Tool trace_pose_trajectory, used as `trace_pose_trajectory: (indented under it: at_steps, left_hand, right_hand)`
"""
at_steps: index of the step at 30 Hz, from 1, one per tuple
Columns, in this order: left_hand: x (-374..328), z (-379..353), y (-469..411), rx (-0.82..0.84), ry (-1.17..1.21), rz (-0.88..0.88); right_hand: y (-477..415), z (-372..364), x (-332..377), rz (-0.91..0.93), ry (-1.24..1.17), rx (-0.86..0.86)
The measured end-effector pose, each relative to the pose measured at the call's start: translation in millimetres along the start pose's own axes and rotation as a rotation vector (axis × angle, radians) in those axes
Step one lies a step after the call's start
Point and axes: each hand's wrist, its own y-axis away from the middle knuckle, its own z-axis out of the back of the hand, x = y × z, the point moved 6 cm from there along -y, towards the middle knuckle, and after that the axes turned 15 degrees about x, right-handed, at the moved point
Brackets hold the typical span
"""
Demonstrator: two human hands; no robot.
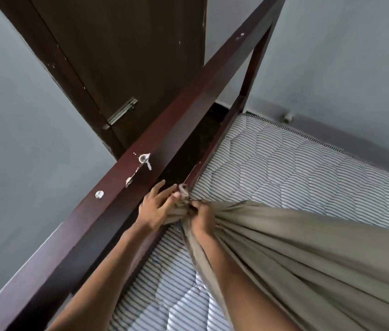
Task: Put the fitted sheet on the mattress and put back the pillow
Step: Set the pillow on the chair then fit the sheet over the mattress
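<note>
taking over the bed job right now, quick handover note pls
Left grip: on the bunched fitted sheet at the mattress edge by the bed frame rail, thumb pinching it.
Right grip: fingers curled round the same bunch.
Sheet: gathered, stretched in from the right; most of the striped mattress is bare.
Done: no corner visibly fitted.
Left: pull the sheet over each corner, smooth it, put back the pillow (not in view).

Soft, even daylight, no hard shadows; wide-angle bending at edges, slightly soft focus
</note>
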Motion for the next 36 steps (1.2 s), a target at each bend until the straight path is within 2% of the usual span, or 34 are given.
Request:
trace_pose_trajectory:
  at_steps: [3, 5, 7, 10, 16, 19, 21, 23, 25, 29, 32, 33, 36]
  left_hand:
    - [32, -16, -7, 0.057, -0.077, 0.107]
    - [44, -27, -9, 0.079, -0.095, 0.146]
    - [45, -27, -12, 0.051, -0.124, 0.150]
    - [47, -26, -15, 0.033, -0.138, 0.130]
    - [55, -29, -17, 0.043, -0.162, 0.183]
    - [52, -30, -17, 0.014, -0.216, 0.197]
    - [53, -28, -18, -0.011, -0.273, 0.215]
    - [58, -30, -18, -0.031, -0.279, 0.240]
    - [61, -28, -19, -0.034, -0.269, 0.245]
    - [56, -24, -17, -0.046, -0.312, 0.285]
    - [53, -26, -16, -0.047, -0.318, 0.295]
    - [53, -26, -16, -0.043, -0.316, 0.293]
    - [53, -26, -17, -0.052, -0.316, 0.270]
  right_hand:
    - [-23, -12, -15, -0.001, 0.521, 0.074]
    - [-32, -14, -29, -0.037, 0.607, 0.104]
    - [-40, -15, -35, -0.021, 0.670, 0.048]
    - [-48, -18, -38, -0.021, 0.675, -0.015]
    - [-63, -13, -35, -0.252, 0.478, -0.085]
    - [-61, -14, -32, -0.282, 0.480, -0.099]
    - [-63, -25, -29, -0.192, 0.565, -0.110]
    - [-62, -32, -26, -0.054, 0.671, -0.198]
    - [-60, -34, -23, 0.021, 0.688, -0.224]
    - [-59, -28, -32, 0.105, 0.662, 0.033]
    - [-54, -22, -44, 0.202, 0.660, 0.130]
    - [-46, -21, -51, 0.234, 0.633, 0.113]
    - [-23, -24, -58, 0.369, 0.645, -0.091]
